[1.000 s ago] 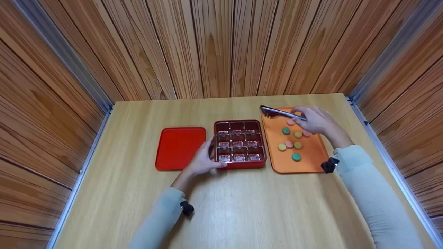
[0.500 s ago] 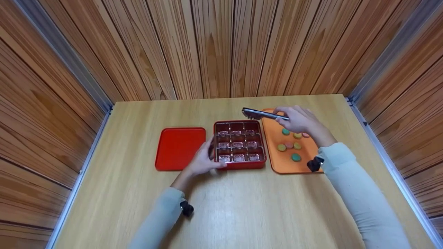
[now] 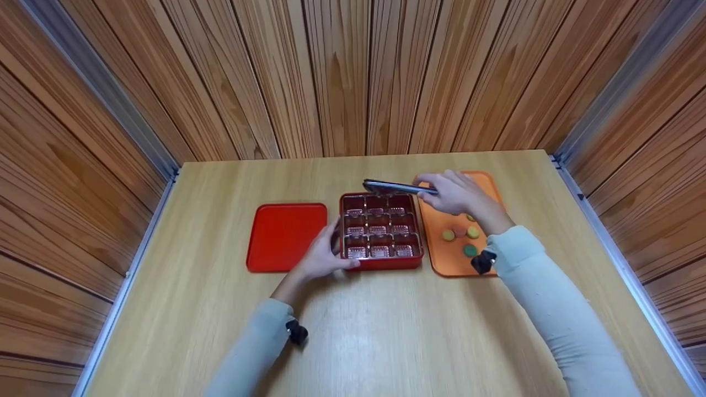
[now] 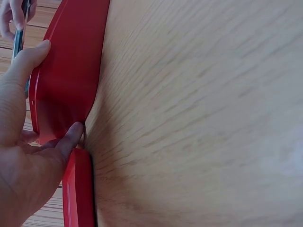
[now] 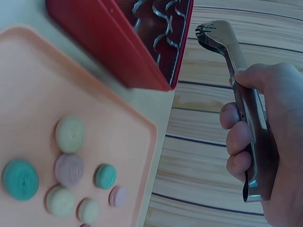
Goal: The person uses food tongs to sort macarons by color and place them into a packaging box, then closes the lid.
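My left hand (image 3: 320, 257) grips the near left corner of a red box (image 3: 389, 263), thumb on its front wall and fingers along its left side. A clear divided insert with several bare compartments fills the box. In the right wrist view my right hand (image 5: 279, 123) holds metal serving tongs (image 5: 253, 123) around their arms. The tongs' tips hang over the box's far edge, pointing left; I cannot tell whether anything is between them. Right of the box, an orange tray (image 3: 449, 264) carries several macarons, among them a green macaron (image 3: 470, 250) and a yellow macaron (image 3: 448, 235).
A flat red lid (image 3: 287, 237) lies on the wooden table (image 3: 386, 325) just left of the box, close beside my left fingers. Wood-panelled walls (image 3: 342, 77) rise behind and on both sides. My right forearm passes over the tray's right part.
My right hand has carried the tongs left from above the tray to the box's far edge, lowering them slightly. My left hand and the box have stayed in place.
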Tool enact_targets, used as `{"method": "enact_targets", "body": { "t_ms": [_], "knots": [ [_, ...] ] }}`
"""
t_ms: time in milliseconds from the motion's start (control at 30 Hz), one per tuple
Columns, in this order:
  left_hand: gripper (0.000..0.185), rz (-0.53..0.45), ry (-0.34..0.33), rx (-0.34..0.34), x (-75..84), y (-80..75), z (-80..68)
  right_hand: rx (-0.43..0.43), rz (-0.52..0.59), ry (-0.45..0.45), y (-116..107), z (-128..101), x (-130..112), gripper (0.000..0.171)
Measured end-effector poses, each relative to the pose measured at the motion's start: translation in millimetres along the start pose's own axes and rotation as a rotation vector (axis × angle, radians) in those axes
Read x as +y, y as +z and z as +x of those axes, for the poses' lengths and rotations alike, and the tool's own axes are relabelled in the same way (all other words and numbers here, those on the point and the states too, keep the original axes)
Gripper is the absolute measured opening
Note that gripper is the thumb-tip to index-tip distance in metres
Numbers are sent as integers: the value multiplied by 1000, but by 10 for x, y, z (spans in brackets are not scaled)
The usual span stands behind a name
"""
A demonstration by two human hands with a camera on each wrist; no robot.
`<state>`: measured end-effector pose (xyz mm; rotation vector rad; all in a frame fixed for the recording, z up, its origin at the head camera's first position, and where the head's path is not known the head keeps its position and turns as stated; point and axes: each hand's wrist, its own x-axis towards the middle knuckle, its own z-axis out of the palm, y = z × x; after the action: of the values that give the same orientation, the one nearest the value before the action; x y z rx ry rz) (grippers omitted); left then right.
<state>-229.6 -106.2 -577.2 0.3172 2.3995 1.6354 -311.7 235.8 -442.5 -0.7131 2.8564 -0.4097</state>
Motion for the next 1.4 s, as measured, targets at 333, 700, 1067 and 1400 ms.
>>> {"method": "enact_targets", "body": {
  "t_ms": [333,700,1067,1400],
  "knots": [
    [129,6,-50,-3,10,6,-4,-3,-40,-58,106,140,-181,39],
    [128,-20,-67,-10,33,12,-5,-15,-51,-48,245,200,-298,38],
    [128,16,-71,-5,24,2,-9,-33,-57,-50,309,240,-310,37],
    [127,25,-61,-1,14,0,-2,-72,-28,1,353,217,-340,43]
  ]
}}
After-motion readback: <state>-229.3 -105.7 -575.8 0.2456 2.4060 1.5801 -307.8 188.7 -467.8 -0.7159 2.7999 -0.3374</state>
